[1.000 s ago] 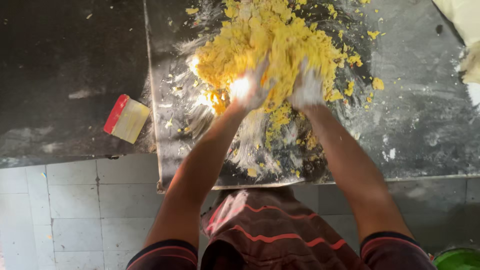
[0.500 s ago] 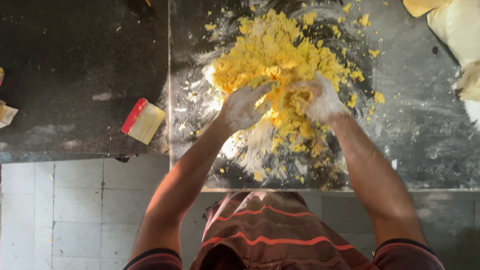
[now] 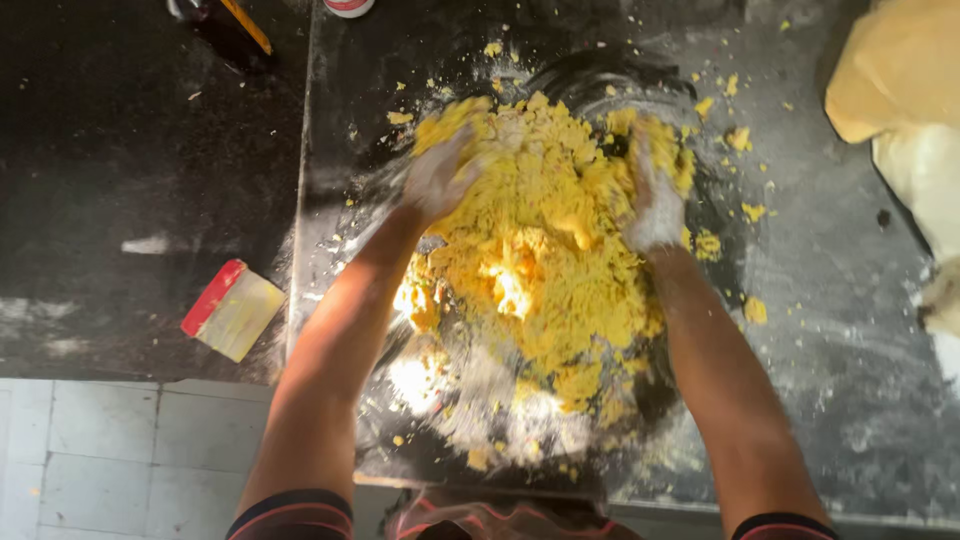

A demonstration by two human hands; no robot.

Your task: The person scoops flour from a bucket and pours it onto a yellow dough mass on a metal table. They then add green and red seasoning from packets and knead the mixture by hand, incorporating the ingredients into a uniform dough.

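- Yellow crumbly dough heap [image 3: 545,260] on floured dark worktop [image 3: 830,330]: mixed but loose, not yet one mass.
- Left hand [image 3: 440,178] & right hand [image 3: 655,200]: apart, fingers spread, pressing heap's sides.
- Stray crumbs [image 3: 735,140] ungathered.

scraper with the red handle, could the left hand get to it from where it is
Probably yes. The scraper lies alone on the dark counter, left of the left forearm, with nothing between them. The left hand is pressed into the yellow dough, so it would have to pull out first.
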